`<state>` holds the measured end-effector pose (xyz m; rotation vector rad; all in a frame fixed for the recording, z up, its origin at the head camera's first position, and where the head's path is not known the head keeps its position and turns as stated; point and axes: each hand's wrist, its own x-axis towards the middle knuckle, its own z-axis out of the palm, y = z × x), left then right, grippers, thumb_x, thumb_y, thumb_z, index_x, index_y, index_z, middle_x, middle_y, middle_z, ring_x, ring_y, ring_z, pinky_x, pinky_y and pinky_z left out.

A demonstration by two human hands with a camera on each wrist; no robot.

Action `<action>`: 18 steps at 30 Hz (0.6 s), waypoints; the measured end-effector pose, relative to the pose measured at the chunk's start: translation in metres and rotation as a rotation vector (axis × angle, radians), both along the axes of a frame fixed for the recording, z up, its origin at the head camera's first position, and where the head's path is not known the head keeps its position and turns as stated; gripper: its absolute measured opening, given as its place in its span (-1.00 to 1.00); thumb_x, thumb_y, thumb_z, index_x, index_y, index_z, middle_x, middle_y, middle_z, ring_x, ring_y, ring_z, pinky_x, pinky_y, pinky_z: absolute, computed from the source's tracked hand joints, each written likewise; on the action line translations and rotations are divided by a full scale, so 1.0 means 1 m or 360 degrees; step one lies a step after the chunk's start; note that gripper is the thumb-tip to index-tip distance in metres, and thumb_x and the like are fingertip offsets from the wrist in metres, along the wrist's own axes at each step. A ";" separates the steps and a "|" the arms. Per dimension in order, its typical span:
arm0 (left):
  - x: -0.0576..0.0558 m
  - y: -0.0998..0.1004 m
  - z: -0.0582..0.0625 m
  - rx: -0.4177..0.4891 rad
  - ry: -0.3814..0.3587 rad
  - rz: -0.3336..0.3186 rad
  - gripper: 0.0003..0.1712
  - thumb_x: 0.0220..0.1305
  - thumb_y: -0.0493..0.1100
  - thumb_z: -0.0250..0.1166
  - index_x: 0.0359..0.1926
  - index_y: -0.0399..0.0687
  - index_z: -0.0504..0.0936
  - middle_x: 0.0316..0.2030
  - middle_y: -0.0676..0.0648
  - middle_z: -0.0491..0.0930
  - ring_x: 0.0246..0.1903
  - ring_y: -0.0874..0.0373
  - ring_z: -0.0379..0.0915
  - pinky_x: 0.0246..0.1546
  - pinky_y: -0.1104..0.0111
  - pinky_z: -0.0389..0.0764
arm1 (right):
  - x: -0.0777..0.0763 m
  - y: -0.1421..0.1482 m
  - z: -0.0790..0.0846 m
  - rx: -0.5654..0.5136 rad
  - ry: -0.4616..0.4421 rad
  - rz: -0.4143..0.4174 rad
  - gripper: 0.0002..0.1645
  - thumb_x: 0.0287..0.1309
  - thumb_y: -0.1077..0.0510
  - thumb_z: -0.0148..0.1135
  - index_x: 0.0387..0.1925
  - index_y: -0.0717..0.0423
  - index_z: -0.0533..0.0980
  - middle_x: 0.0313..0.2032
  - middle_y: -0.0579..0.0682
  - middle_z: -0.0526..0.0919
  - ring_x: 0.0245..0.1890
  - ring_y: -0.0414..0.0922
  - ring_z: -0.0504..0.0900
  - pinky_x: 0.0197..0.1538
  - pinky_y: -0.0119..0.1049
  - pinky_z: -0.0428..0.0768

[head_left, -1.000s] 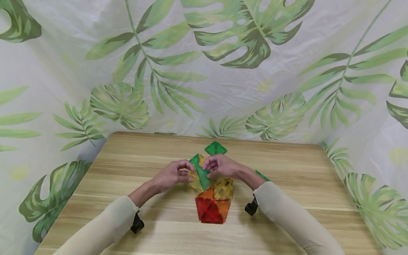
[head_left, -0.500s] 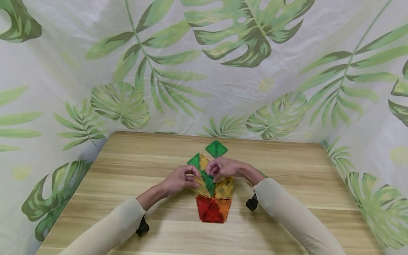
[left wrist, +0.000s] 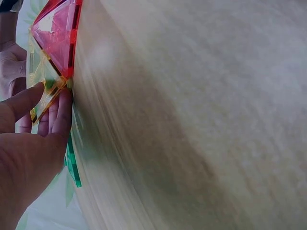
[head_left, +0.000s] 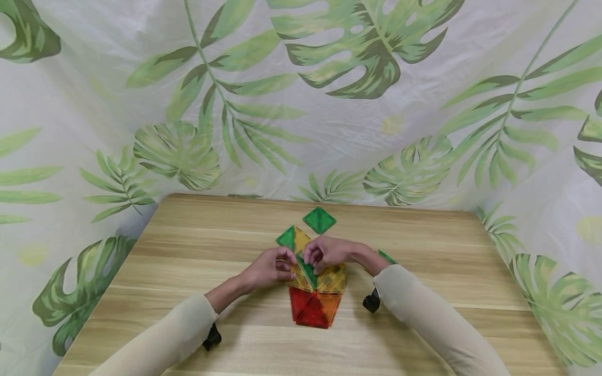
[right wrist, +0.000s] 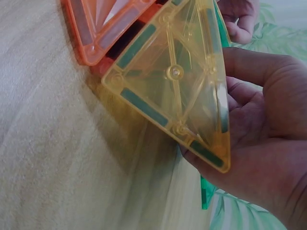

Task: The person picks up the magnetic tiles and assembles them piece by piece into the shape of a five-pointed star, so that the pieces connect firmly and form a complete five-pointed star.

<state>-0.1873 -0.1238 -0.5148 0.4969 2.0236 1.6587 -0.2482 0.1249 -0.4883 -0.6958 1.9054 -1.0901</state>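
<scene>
Transparent triangular magnetic tiles form a small raised shape mid-table, red tiles [head_left: 308, 310] at the front and an orange tile [head_left: 331, 305] on the right. Upper-left of the red ones, my left hand [head_left: 268, 270] pinches a yellow tile [head_left: 298, 281] between thumb and fingers; the left wrist view shows its lower edge meeting the red tile [left wrist: 55, 38]. Between the hands, my right hand [head_left: 329, 250] pinches a green tile [head_left: 308, 269], partly hidden by its fingers. Another yellow tile [right wrist: 163, 81] leans close in front of the right hand in the right wrist view.
Behind the hands lie a green triangle [head_left: 286, 237] and a yellow triangle [head_left: 301, 239]. Farther back is a green diamond of tiles [head_left: 320, 219]. Another green tile [head_left: 386, 256] lies beyond the right forearm. A leaf-patterned cloth [head_left: 329, 130] hangs behind the wooden table [head_left: 211, 219].
Both hands have moved slightly right and toward the red tiles, bringing the yellow and green tiles down against the shape. The green and yellow triangles behind have come into view.
</scene>
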 end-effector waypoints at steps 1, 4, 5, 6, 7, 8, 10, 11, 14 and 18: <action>0.000 0.000 0.000 -0.0024 0.0021 0.0004 -0.69 0.22 -0.56 0.42 -0.06 -0.41 0.55 -0.09 -0.25 0.61 -0.08 0.01 0.67 -0.17 0.41 0.71 | 0.000 0.000 0.000 0.0004 0.0014 0.0001 -0.70 0.15 0.56 0.40 -0.12 0.29 0.60 -0.25 -0.02 0.68 -0.20 -0.19 0.62 -0.08 -0.38 0.64; 0.001 -0.002 0.000 -0.0072 0.0105 0.0010 -0.70 0.22 -0.53 0.45 -0.07 -0.39 0.57 -0.10 -0.26 0.64 -0.06 -0.06 0.68 -0.12 0.40 0.71 | 0.001 0.000 -0.001 0.0004 0.0061 0.0002 -0.72 0.17 0.54 0.40 -0.11 0.29 0.61 -0.20 0.00 0.69 -0.17 -0.18 0.65 -0.06 -0.36 0.67; 0.002 -0.002 0.000 -0.0094 0.0145 0.0014 -0.72 0.23 -0.51 0.45 -0.08 -0.38 0.58 -0.10 -0.26 0.65 -0.04 -0.08 0.69 -0.09 0.39 0.71 | 0.002 0.001 -0.001 0.0000 0.0082 0.0003 -0.73 0.19 0.52 0.39 -0.10 0.29 0.62 -0.18 0.02 0.69 -0.16 -0.17 0.66 -0.06 -0.35 0.68; 0.002 -0.003 0.001 -0.0111 0.0195 0.0013 -0.73 0.23 -0.49 0.46 -0.09 -0.36 0.59 -0.10 -0.26 0.66 -0.02 -0.11 0.69 -0.06 0.36 0.71 | 0.003 0.002 -0.002 -0.0011 0.0109 0.0006 -0.74 0.21 0.51 0.39 -0.08 0.29 0.62 -0.16 0.03 0.70 -0.14 -0.16 0.67 -0.05 -0.34 0.68; 0.002 -0.003 0.001 -0.0139 0.0261 0.0019 -0.73 0.24 -0.47 0.47 -0.09 -0.35 0.60 -0.10 -0.25 0.66 -0.01 -0.13 0.69 -0.04 0.33 0.72 | 0.003 0.003 -0.003 -0.0022 0.0142 0.0007 -0.76 0.24 0.48 0.38 -0.07 0.29 0.63 -0.13 0.04 0.70 -0.12 -0.16 0.68 -0.03 -0.34 0.69; 0.002 -0.004 0.002 -0.0157 0.0327 0.0024 -0.73 0.25 -0.46 0.47 -0.09 -0.34 0.60 -0.09 -0.25 0.65 0.01 -0.16 0.68 -0.01 0.29 0.73 | 0.004 0.005 -0.003 -0.0028 0.0177 0.0007 -0.76 0.27 0.46 0.37 -0.05 0.28 0.63 -0.11 0.05 0.71 -0.09 -0.15 0.69 -0.01 -0.33 0.69; 0.002 -0.005 0.003 -0.0193 0.0479 0.0037 -0.71 0.25 -0.45 0.48 -0.06 -0.34 0.59 -0.05 -0.26 0.62 0.06 -0.21 0.65 0.09 0.17 0.72 | 0.008 0.010 -0.003 -0.0039 0.0273 0.0000 -0.77 0.31 0.41 0.37 -0.02 0.27 0.64 -0.06 0.07 0.72 -0.05 -0.12 0.71 0.04 -0.31 0.70; 0.002 -0.005 0.004 -0.0207 0.0553 0.0040 -0.68 0.25 -0.46 0.48 -0.03 -0.34 0.59 -0.02 -0.26 0.62 0.09 -0.23 0.63 0.12 0.10 0.71 | 0.009 0.012 -0.003 -0.0043 0.0325 -0.0012 -0.77 0.33 0.39 0.37 0.00 0.28 0.65 -0.04 0.09 0.73 -0.02 -0.10 0.72 0.07 -0.29 0.70; -0.001 -0.005 0.009 -0.0240 0.0752 -0.0012 -0.58 0.23 -0.47 0.48 0.08 -0.33 0.59 0.07 -0.29 0.60 0.16 -0.24 0.56 0.18 -0.07 0.66 | 0.016 0.022 0.001 -0.0048 0.0484 -0.0071 -0.76 0.35 0.31 0.40 0.02 0.27 0.67 -0.01 0.13 0.75 0.04 -0.03 0.72 0.14 -0.18 0.70; -0.005 -0.003 0.015 -0.0332 0.0943 -0.0201 -0.53 0.23 -0.42 0.50 0.16 -0.23 0.62 0.21 -0.29 0.59 0.25 -0.18 0.51 0.23 -0.12 0.59 | 0.027 0.037 0.003 -0.0012 0.0710 -0.0133 -0.75 0.37 0.23 0.41 0.03 0.21 0.69 0.02 0.05 0.76 0.09 0.00 0.70 0.17 -0.05 0.68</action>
